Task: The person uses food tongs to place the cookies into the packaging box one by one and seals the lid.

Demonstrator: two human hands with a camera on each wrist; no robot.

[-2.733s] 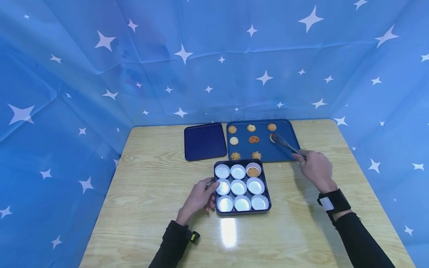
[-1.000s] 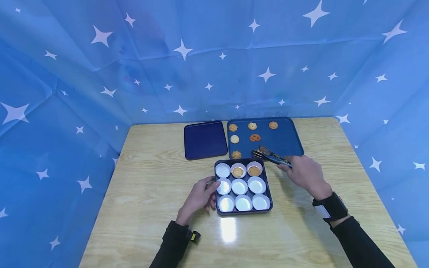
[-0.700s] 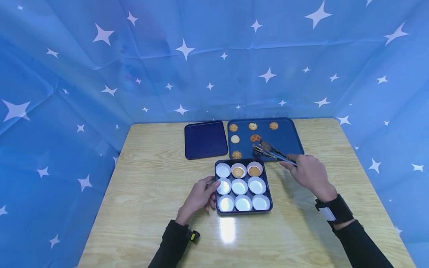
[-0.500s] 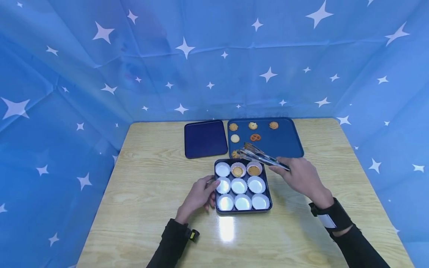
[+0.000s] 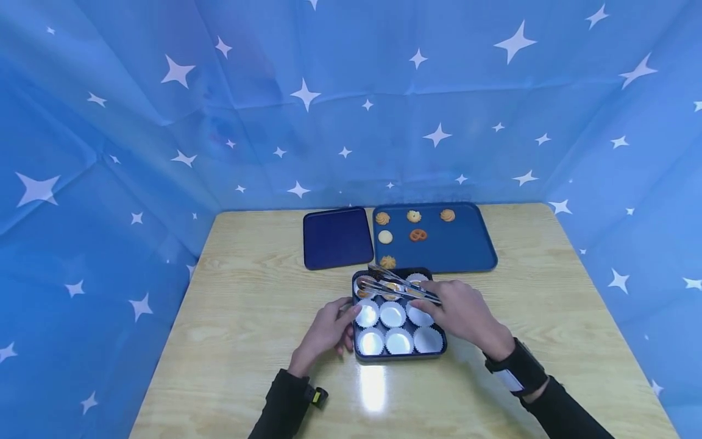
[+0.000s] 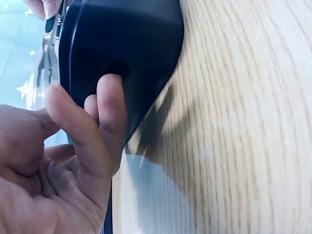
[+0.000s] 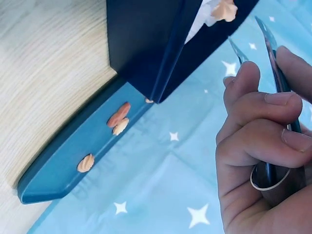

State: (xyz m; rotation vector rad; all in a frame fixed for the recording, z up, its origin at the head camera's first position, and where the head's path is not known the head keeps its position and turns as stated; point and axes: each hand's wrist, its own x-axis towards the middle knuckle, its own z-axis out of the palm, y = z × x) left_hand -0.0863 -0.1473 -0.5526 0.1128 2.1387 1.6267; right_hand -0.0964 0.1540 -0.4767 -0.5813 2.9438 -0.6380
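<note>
The left hand (image 5: 326, 329) pinches the tin (image 5: 401, 358); the right hand (image 5: 466, 312) clasps tongs (image 5: 403, 294), slanting leftward over paper cups (image 5: 418, 277) beyond the left hand.

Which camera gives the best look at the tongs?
The head view: it shows both arms of the tongs stretching from the right hand over the cup-filled tin. The right wrist view shows them partly hidden by that hand; the left wrist view catches only part of them, at its upper left.
</note>
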